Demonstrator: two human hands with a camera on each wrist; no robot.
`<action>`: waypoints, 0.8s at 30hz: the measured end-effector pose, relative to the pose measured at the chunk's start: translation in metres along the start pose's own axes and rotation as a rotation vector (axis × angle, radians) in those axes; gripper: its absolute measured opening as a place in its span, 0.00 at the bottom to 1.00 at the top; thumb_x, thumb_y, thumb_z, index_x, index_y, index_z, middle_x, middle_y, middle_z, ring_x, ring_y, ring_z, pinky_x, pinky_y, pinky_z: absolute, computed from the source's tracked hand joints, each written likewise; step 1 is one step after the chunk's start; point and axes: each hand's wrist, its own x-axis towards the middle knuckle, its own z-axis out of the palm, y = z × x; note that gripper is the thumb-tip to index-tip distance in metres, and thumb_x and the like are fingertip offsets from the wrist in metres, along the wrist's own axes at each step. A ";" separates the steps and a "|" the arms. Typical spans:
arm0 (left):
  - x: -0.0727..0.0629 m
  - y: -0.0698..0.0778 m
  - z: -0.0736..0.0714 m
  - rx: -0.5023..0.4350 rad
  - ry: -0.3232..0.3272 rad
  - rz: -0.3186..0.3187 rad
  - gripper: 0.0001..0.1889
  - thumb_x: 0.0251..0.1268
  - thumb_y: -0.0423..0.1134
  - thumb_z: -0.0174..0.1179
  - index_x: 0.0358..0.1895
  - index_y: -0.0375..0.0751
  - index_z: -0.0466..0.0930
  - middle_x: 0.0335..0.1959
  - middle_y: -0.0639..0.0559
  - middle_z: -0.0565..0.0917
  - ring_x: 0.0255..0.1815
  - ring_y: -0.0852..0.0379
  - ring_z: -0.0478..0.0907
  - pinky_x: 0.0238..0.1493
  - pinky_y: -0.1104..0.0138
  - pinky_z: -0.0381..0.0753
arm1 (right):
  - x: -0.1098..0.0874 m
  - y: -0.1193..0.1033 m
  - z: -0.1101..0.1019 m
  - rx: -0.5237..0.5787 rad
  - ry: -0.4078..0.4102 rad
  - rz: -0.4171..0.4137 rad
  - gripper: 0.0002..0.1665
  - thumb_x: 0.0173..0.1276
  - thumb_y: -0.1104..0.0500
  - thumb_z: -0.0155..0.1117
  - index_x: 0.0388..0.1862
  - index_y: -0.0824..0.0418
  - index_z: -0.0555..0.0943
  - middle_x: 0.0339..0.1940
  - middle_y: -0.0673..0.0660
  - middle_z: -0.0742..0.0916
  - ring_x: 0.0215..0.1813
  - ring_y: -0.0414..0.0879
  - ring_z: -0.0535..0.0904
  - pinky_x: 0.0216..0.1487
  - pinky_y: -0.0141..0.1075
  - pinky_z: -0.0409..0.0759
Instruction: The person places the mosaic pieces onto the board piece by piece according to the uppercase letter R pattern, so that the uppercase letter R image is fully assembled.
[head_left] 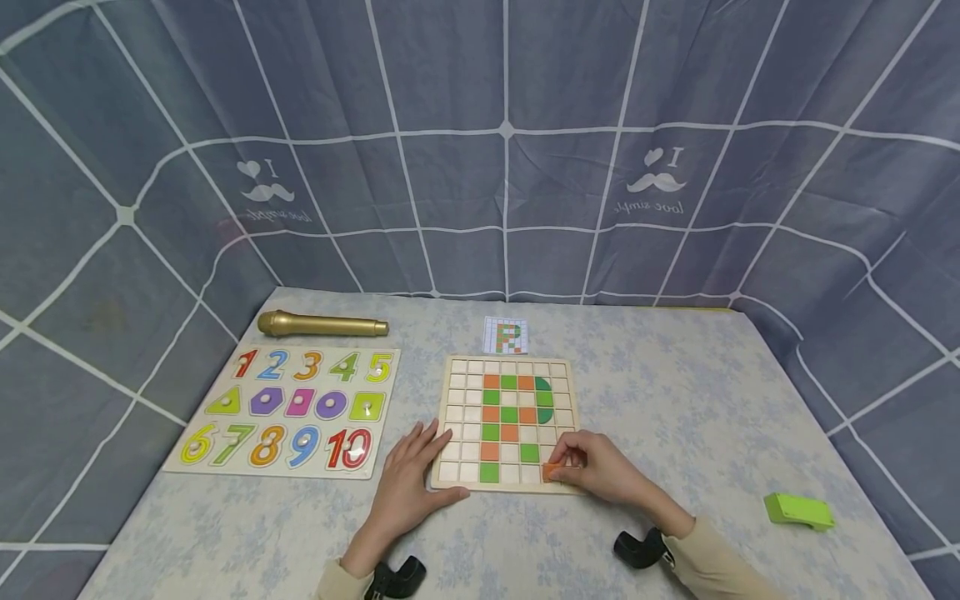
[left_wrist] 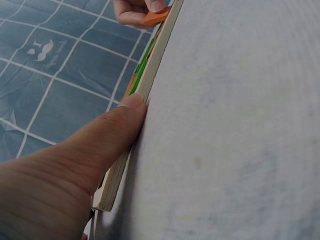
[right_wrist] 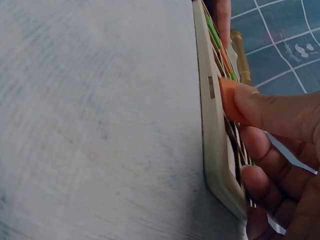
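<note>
A wooden grid board [head_left: 452, 379] lies on the table, with orange and green tiles set in its cells in the shape of a letter R. My left hand [head_left: 408, 479] rests spread at the board's lower left corner, the thumb [left_wrist: 107, 132] against its near edge. Between thumb and forefinger, my right hand [head_left: 603, 468] pinches an orange square tile [right_wrist: 229, 100] at the board's lower right, over the bottom row. A green tile [head_left: 529, 453] sits in a cell just up and left of it. Behind the board lies a small pattern card [head_left: 506, 336] showing a similar coloured R.
To the left lies a number and shape puzzle board [head_left: 277, 425], with a gold toy microphone [head_left: 322, 325] behind it. A light green block [head_left: 798, 511] stands at the far right. Grey-blue curtains [head_left: 562, 183] with white lines enclose the table's back and sides.
</note>
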 end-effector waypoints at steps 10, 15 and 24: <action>0.000 -0.001 0.000 0.005 -0.004 -0.001 0.46 0.41 0.63 0.71 0.66 0.44 0.71 0.71 0.46 0.63 0.73 0.44 0.49 0.68 0.47 0.48 | -0.006 0.003 0.004 -0.084 0.043 -0.079 0.06 0.59 0.55 0.71 0.35 0.50 0.82 0.28 0.42 0.77 0.25 0.39 0.66 0.25 0.30 0.66; -0.001 -0.001 -0.001 0.007 -0.007 -0.007 0.47 0.41 0.63 0.71 0.66 0.44 0.71 0.71 0.47 0.62 0.73 0.44 0.49 0.68 0.46 0.48 | -0.010 0.000 0.007 -0.197 0.093 -0.136 0.06 0.58 0.56 0.72 0.35 0.50 0.85 0.30 0.39 0.79 0.27 0.37 0.68 0.27 0.30 0.66; -0.002 -0.001 -0.001 0.002 0.001 -0.004 0.46 0.41 0.62 0.72 0.66 0.43 0.71 0.71 0.46 0.63 0.73 0.43 0.50 0.68 0.46 0.48 | -0.012 -0.002 0.007 -0.260 0.086 -0.140 0.06 0.60 0.57 0.71 0.37 0.50 0.87 0.31 0.38 0.80 0.31 0.34 0.70 0.29 0.30 0.69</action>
